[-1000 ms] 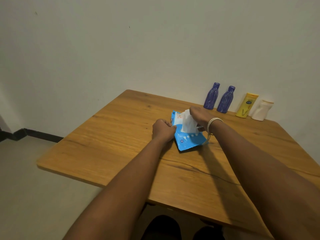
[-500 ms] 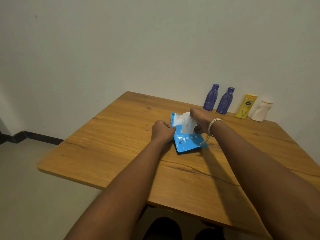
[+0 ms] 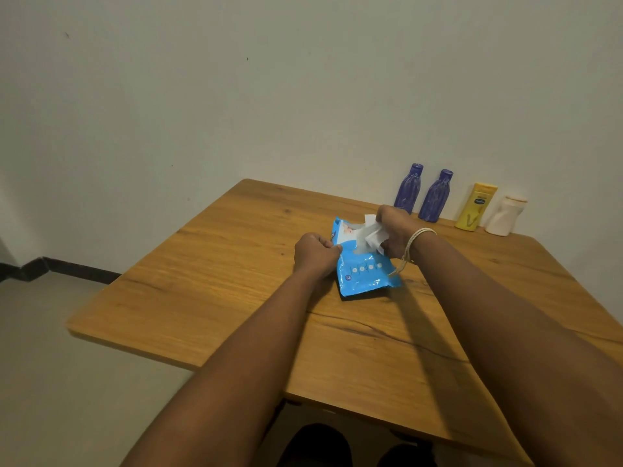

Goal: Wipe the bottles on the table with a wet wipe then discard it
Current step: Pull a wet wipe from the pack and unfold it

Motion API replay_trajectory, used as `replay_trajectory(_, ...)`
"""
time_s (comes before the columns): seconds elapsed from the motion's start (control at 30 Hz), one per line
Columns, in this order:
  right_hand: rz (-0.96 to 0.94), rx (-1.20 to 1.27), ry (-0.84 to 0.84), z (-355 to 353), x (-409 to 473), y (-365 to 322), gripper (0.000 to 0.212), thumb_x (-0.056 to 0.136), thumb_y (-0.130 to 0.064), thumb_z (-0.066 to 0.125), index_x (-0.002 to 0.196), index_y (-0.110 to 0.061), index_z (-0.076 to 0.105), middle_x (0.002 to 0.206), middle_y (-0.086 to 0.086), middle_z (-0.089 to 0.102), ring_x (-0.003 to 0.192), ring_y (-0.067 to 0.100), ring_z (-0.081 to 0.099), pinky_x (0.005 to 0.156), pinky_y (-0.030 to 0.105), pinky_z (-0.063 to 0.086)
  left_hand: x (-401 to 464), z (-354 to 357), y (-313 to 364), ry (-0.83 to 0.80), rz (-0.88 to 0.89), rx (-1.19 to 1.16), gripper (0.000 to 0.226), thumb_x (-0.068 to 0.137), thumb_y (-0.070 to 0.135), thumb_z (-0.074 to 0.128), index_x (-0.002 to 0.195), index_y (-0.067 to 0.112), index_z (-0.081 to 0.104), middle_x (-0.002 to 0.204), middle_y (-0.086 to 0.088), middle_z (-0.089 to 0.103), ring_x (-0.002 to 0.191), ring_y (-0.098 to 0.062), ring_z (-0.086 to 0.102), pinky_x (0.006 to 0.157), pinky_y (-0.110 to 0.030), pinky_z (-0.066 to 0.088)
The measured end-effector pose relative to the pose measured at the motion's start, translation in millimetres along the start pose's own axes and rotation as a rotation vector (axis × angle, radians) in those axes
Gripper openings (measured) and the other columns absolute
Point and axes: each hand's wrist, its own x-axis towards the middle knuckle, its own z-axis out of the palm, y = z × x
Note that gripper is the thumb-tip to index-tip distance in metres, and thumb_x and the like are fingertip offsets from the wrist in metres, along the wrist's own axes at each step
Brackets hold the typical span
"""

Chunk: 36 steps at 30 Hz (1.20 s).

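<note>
Where gripped, crumpled white wet wipe (image 3: 371,234).

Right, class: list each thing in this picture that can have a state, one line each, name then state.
wipes pack: open, lying on table, pinned at its edge by left hand
wet wipe: partly pulled out, in right hand grip
two purple bottles: upright, capped
yellow bottle: upright, capped
white bottle: upright, capped

My feed is dim and warm-toned, softly lit from above; my forearms cast faint shadows on the bench (image 3: 209,298). Edges bow from the wide lens; detail is slightly soft.
</note>
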Motion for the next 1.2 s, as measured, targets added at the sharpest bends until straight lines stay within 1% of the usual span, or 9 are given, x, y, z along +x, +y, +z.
replay_trajectory(0.1, -0.002, -0.068, -0.002, -0.3, 5.1, 1.3, 0.027, 0.094, -0.040, 0.054, 0.091, -0.014, 0.046, 0.100, 0.013, 0.061, 0.095, 0.029, 0.064, 0.093, 0.043, 0.056, -0.4, -1.1, 0.0, -0.003, 0.011, 0.010, 0.022, 0.088, 0.018, 0.077, 0.096, 0.011, 0.059, 0.105, -0.013, 0.072, 0.096, -0.027, 0.075, 0.079, -0.052, 0.064)
replay_trajectory(0.17, -0.088, -0.191, 0.045, 0.9, 7.9, 3.3, 0.035, 0.088, -0.046, 0.066, 0.085, -0.016, 0.047, 0.092, 0.010, 0.060, 0.086, 0.025, 0.064, 0.087, 0.040, 0.059, 0.7, -2.7, 0.0, 0.005, 0.034, 0.048, 0.021, 0.088, 0.019, 0.077, 0.095, 0.011, 0.059, 0.103, -0.011, 0.072, 0.095, -0.026, 0.074, 0.079, -0.051, 0.064)
replay_trajectory(0.3, -0.232, -0.374, 0.145, -2.9, 10.7, 4.6, 0.029, 0.082, -0.023, 0.078, 0.082, -0.014, 0.050, 0.093, 0.011, 0.063, 0.086, 0.024, 0.066, 0.088, 0.038, 0.059, 1.1, -3.7, 0.9, 0.021, 0.050, 0.081, 0.019, 0.089, 0.019, 0.076, 0.090, 0.013, 0.059, 0.098, -0.009, 0.072, 0.091, -0.025, 0.075, 0.077, -0.050, 0.065)
replay_trajectory(0.47, -0.305, -0.137, 0.149, -11.5, 6.5, -0.9, 0.040, 0.081, -0.004, 0.077, 0.106, -0.008, 0.046, 0.115, 0.024, 0.060, 0.108, 0.035, 0.064, 0.091, 0.049, 0.057, 1.1, -1.6, -1.9, 0.033, 0.029, -0.001, 0.019, 0.087, 0.019, 0.076, 0.086, 0.014, 0.058, 0.097, -0.013, 0.073, 0.092, -0.029, 0.075, 0.081, -0.054, 0.063)
replay_trajectory(0.63, -0.244, -0.009, 0.072, -18.0, 1.8, -6.5, 0.052, 0.083, -0.004, 0.077, 0.126, -0.002, 0.047, 0.116, 0.017, 0.061, 0.093, 0.027, 0.066, 0.065, 0.034, 0.058, 1.2, 2.2, -2.6, 0.051, 0.029, -0.010, 0.020, 0.086, 0.020, 0.076, 0.082, 0.018, 0.056, 0.099, -0.013, 0.073, 0.091, -0.030, 0.075, 0.079, -0.055, 0.063)
replay_trajectory(0.87, -0.197, 0.197, 0.003, -31.0, -2.0, -16.6, 0.017, 0.087, -0.001, 0.071, 0.090, -0.005, 0.055, 0.106, 0.016, 0.065, 0.103, 0.031, 0.067, 0.097, 0.046, 0.055, -3.0, 0.7, 1.9, 0.043, 0.003, 0.032, 0.018, 0.092, 0.023, 0.074, 0.093, 0.014, 0.058, 0.102, -0.010, 0.071, 0.097, -0.028, 0.074, 0.082, -0.052, 0.063)
replay_trajectory(1.0, -0.249, 0.216, 0.026, -39.4, -7.1, -22.5, 0.024, 0.084, 0.001, 0.073, 0.099, -0.004, 0.056, 0.098, 0.012, 0.063, 0.085, 0.026, 0.066, 0.084, 0.043, 0.059, -3.3, -1.5, 4.6, 0.069, 0.020, 0.090, 0.018, 0.093, 0.024, 0.073, 0.091, 0.015, 0.058, 0.101, -0.009, 0.070, 0.096, -0.026, 0.073, 0.081, -0.051, 0.064)
replay_trajectory(1.13, -0.264, 0.120, 0.056, -41.3, -9.1, -19.8, 0.039, 0.083, -0.002, 0.075, 0.114, -0.005, 0.051, 0.101, 0.011, 0.062, 0.084, 0.025, 0.065, 0.060, 0.035, 0.056, -2.6, -2.4, 6.0, 0.081, 0.031, 0.141, 0.022, 0.092, 0.025, 0.074, 0.085, 0.017, 0.055, 0.101, -0.009, 0.071, 0.093, -0.023, 0.073, 0.081, -0.050, 0.064)
replay_trajectory(1.2, -0.258, 0.041, 0.066, -37.1, -5.5, -13.4, 0.044, 0.085, -0.003, 0.074, 0.120, -0.006, 0.048, 0.109, 0.013, 0.059, 0.091, 0.027, 0.064, 0.062, 0.035, 0.058, -4.1, -0.6, 6.7, 0.076, 0.040, 0.160, 0.026, 0.089, 0.030, 0.077, 0.084, 0.017, 0.055, 0.101, -0.009, 0.072, 0.090, -0.023, 0.073, 0.079, -0.048, 0.064)
